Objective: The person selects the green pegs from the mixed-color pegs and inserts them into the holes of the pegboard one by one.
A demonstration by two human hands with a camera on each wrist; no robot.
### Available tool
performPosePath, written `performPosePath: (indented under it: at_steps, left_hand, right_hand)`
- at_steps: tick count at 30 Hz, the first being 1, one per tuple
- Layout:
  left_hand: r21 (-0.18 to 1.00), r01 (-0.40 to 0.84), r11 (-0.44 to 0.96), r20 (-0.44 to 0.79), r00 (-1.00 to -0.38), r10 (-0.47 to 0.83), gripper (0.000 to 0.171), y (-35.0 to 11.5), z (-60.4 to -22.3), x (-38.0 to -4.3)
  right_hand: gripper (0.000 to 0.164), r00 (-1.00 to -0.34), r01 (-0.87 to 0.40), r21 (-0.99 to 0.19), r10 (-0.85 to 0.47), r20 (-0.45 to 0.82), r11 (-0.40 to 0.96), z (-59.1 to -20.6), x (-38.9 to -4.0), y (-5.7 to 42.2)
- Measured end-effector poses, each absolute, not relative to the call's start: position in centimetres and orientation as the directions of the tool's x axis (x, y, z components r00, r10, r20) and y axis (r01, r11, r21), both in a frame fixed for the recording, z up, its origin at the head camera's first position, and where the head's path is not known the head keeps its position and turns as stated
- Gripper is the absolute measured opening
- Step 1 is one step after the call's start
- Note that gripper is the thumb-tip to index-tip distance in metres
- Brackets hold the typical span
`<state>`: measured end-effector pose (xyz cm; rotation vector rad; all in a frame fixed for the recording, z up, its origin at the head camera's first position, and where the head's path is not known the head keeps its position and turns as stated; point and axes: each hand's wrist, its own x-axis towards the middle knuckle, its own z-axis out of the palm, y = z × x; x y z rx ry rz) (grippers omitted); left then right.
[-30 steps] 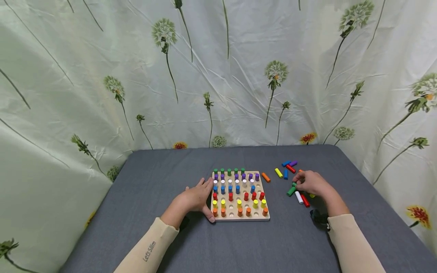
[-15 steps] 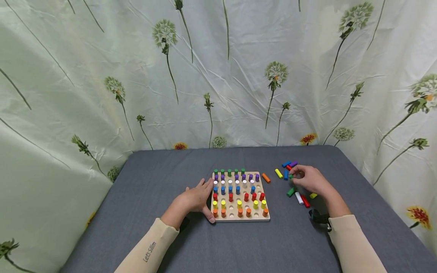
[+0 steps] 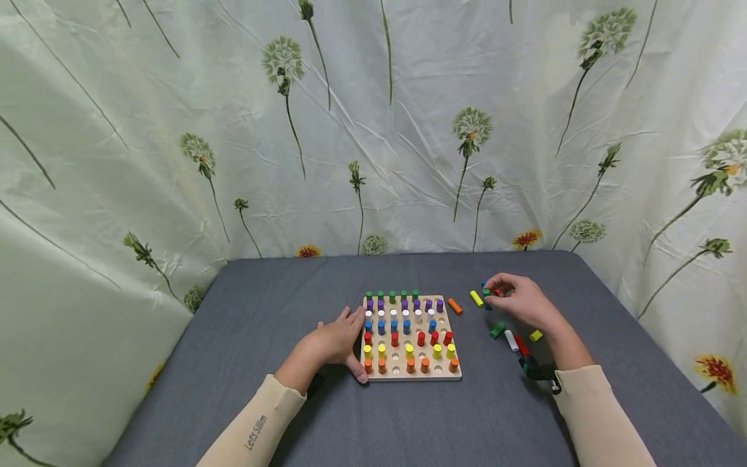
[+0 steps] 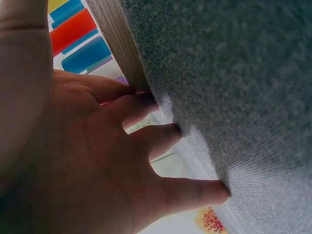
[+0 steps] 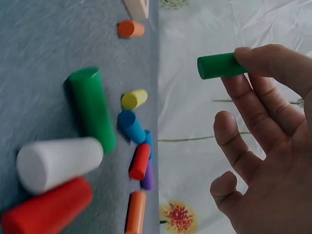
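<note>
My right hand (image 3: 524, 301) pinches a green peg (image 5: 222, 66) between thumb and fingers; in the right wrist view the peg is held above the table. A wooden pegboard (image 3: 411, 376) lies in the middle, bearing rows of green, purple, white, blue, red, yellow and orange pegs, with some bare holes among them. My left hand (image 3: 335, 338) rests along the board's left side, thumb at the near corner. In the left wrist view its straight, spread fingers (image 4: 195, 192) touch the grey cloth beside the board's edge (image 4: 114, 41).
Loose pegs lie right of the board: an orange peg (image 3: 454, 306), a yellow peg (image 3: 476, 298), another green peg (image 3: 497, 329), a white peg (image 3: 511, 340) and a red peg (image 3: 522, 346). Blue and purple pegs (image 5: 147, 176) lie farther back. A flowered curtain (image 3: 327, 194) hangs behind the table.
My right hand has lifted the green peg from the loose pegs and carried it back and to the left. My left hand has stayed at the board.
</note>
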<state>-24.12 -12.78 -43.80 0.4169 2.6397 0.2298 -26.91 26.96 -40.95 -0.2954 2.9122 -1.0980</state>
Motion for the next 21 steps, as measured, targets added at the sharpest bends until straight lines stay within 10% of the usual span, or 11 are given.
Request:
performPosePath:
  at_steps: [21]
  left_hand:
    - [0.227, 0.249, 0.942, -0.425, -0.845, 0.325, 0.144, -12.9, -43.8, -24.3]
  right_hand:
    - [0.026, -0.975, -0.184, -0.761, -0.214, 0.060, 0.622, -40.3, -30.6, 21.7]
